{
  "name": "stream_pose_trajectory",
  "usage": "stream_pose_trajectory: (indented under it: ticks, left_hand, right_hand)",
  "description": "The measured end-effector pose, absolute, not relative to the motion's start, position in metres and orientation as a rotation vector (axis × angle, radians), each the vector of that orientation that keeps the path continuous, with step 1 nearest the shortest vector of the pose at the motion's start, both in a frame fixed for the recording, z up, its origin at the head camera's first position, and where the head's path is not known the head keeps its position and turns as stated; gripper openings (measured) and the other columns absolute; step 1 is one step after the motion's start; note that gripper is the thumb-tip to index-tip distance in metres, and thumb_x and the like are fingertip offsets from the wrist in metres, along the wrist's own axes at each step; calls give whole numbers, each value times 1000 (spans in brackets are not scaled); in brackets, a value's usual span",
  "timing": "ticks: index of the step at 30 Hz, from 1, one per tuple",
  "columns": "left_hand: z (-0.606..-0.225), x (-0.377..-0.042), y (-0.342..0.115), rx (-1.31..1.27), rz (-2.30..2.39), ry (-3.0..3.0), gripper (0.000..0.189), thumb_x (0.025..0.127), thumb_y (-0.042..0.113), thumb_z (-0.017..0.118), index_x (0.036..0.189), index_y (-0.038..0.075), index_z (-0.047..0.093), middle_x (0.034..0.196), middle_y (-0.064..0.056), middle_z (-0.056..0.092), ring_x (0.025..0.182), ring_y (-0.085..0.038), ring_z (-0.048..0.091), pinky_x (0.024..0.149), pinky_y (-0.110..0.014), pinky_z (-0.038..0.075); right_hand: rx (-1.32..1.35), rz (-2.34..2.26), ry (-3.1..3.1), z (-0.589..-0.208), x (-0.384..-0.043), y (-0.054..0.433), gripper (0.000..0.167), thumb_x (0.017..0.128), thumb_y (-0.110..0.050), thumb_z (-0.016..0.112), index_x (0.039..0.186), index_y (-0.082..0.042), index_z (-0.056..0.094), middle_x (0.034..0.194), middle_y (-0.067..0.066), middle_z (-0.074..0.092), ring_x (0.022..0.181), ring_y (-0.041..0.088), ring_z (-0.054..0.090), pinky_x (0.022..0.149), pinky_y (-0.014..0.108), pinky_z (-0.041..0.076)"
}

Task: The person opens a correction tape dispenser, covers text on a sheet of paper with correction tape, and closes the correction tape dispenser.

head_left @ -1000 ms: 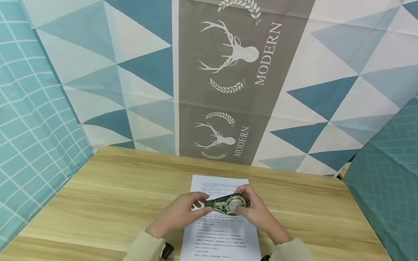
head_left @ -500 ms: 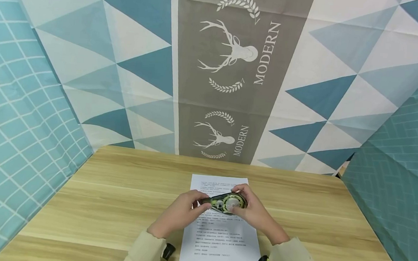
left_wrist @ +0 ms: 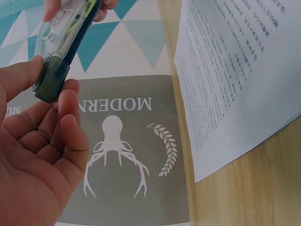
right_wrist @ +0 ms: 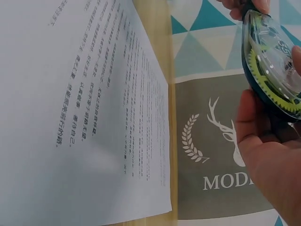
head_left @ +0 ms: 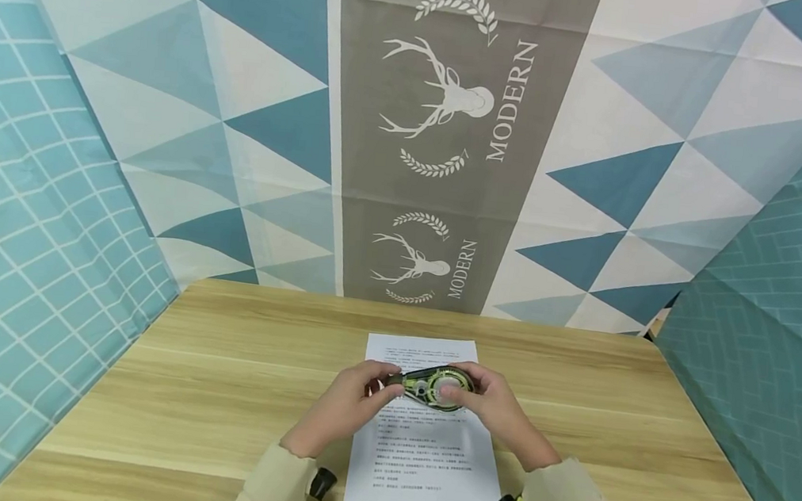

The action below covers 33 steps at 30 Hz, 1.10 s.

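A: Where does the correction tape (head_left: pixel 425 388) lie from the hands?

B: Between them, above the far half of the printed sheet (head_left: pixel 418 467). The person's left hand (head_left: pixel 348 401) comes in from the left, the right hand (head_left: pixel 501 414) from the right.

A: Which hand is nearer to it?

B: Neither; both touch it. The left hand pinches the dark, cap-like narrow end (left_wrist: pixel 51 77), its thumb (left_wrist: pixel 21 77) pressed to one side. The right hand holds the wide, round end, its thumb (head_left: pixel 463 399) over the clear case.

A: And the long axis?

B: It runs left to right, narrow end left, across the sheet, whose own length runs near to far on the wooden table (head_left: pixel 217 393).

A: So the hands are apart?

B: Apart from each other, joined only by what they grip.

A: Does the tape touch the paper?

B: It seems not. Both wrist views show it raised, with the sheet well off to the side.

A: Then what would the next move seem to turn on?

B: That left-to-right line, most likely, since each hand has one end of it. Whether any gap parts the dark end from the case cannot be told.
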<state>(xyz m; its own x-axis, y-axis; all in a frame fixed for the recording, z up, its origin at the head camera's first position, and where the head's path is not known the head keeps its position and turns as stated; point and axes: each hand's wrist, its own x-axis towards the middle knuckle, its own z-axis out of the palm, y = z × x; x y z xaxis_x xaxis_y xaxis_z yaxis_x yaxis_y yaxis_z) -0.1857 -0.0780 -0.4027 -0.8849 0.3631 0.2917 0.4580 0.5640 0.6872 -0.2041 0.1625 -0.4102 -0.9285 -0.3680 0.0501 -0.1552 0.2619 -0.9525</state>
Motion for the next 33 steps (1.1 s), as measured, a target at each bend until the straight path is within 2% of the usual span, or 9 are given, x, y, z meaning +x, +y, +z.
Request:
stream_pose_trajectory:
  ticks: [7, 14, 18, 25, 33]
  left_hand:
    - [-401, -185, -78, -673, -1243, -2648, 25, 89, 30, 63, 105, 12, 67, 85, 9, 59, 69, -4, 48, 58, -18, 44]
    - [-402, -186, -79, -696, -1220, -2638, 26, 90, 28, 61, 109, 11, 68, 80, 11, 57, 68, -3, 47, 57, -17, 43]
    - [-402, -186, -79, -722, -1188, -2632, 27, 92, 27, 58, 111, 9, 67, 80, 9, 57, 67, -3, 46, 57, -17, 42]
    - [-403, -186, -80, -734, -1151, -2645, 29, 93, 27, 56, 112, 7, 66, 80, 7, 57, 67, -4, 45, 56, -17, 41]
    - [-405, -188, -81, -740, -1153, -2646, 29, 94, 27, 55, 112, 7, 66, 82, 6, 58, 67, -3, 46, 56, -17, 42]
  right_hand:
    - [-530, -1815, 2297, -411, -204, 161, 44, 88, -22, 65, 122, 2, 54, 115, 24, 58, 92, 10, 60, 79, 19, 52]
    - [-536, -1856, 2250, -413, -205, 159, 44, 90, -20, 63, 123, 5, 50, 117, 26, 56, 92, 7, 59, 79, 19, 51]
    - [-547, -1884, 2220, -413, -206, 158, 43, 91, -19, 61, 124, 5, 49, 116, 21, 56, 91, 5, 59, 79, 19, 51]
    - [-601, -1916, 2170, -413, -206, 158, 44, 92, -18, 59, 124, 8, 45, 109, 6, 58, 91, 4, 60, 78, 19, 51]
    - [-596, -1906, 2165, -414, -207, 156, 43, 93, -18, 57, 125, 7, 43, 110, 7, 57, 91, 3, 60, 79, 18, 51]
